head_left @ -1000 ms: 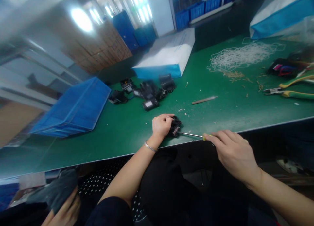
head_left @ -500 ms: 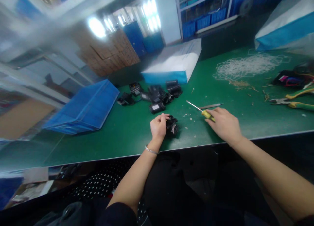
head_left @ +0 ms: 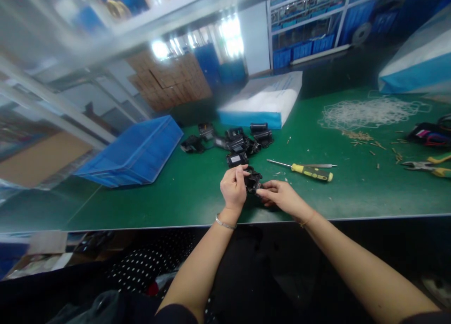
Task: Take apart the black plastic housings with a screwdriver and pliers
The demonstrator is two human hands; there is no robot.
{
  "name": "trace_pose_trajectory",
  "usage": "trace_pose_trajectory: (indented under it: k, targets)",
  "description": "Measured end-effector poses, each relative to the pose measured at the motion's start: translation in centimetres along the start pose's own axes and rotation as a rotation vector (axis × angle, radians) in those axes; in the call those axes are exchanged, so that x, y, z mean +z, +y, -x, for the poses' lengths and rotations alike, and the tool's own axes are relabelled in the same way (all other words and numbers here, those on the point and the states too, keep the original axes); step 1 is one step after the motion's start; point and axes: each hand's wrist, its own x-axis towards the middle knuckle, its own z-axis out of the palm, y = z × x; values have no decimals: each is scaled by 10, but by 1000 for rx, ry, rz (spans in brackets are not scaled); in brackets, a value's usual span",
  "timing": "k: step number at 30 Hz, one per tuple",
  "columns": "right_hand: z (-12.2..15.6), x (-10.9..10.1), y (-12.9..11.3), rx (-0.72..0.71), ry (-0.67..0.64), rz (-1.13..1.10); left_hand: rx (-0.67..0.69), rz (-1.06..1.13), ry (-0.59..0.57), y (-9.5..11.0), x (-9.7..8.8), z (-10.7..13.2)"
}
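Near the front edge of the green table, my left hand (head_left: 234,185) is closed around the left side of a small black plastic device (head_left: 252,179). Its exact kind is hard to make out. The thumb and fingers of my right hand (head_left: 278,195) pinch the lower right end of the same device. To the right lies a yellow and black screwdriver (head_left: 312,172), its shaft pointing left. A thin metal rod (head_left: 326,165) rests just behind its handle. Several similar black devices (head_left: 239,143) are heaped beyond my hands.
A blue crate (head_left: 130,150) stands at the left. Behind the heap is a white and blue package (head_left: 260,98). On the right are a tangle of white wire-like pieces (head_left: 369,111), scattered brass-coloured pins (head_left: 359,136) and pliers (head_left: 423,165). The table's front edge (head_left: 334,219) runs before me.
My right hand has put the screwdriver down on the table and moved left to grip the black device. My left hand still holds the device. The whole view has shifted slightly.
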Motion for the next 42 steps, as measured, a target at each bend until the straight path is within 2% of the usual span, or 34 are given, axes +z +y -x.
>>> trace_pose_trajectory:
  k: [4, 6, 9, 11, 16, 22, 28, 33, 39, 42]
  targets:
    - [8, -2, -4, -130, 159, 35, -12, -13, 27, -4, 2, 0]
    - [8, 0, -2, -91, 192, 27, -24, -10, 43, -4, 2, -1]
    - [3, 3, 5, 55, 84, -31, -15, -24, 42, -3, 2, -1]
    - [0, 4, 8, 66, 36, -40, -7, -38, 42, -4, 3, -1]
    - [4, 0, 6, 3, 169, -48, -13, -49, 43, -5, 4, -1]
    - [1, 2, 8, 86, 30, -152, -12, -51, 28, -6, 6, -1]
    - [2, -1, 9, 36, 179, -156, -46, -59, 32, -7, 7, -1]
    - [-3, 1, 8, 138, 47, -190, -41, -50, 14, -6, 8, -1]
    - [-4, 0, 15, 23, 153, -132, -37, -34, 28, -9, 11, -1]
    - [-5, 2, 20, 29, 100, -130, -31, -27, 30, -9, 12, -1]
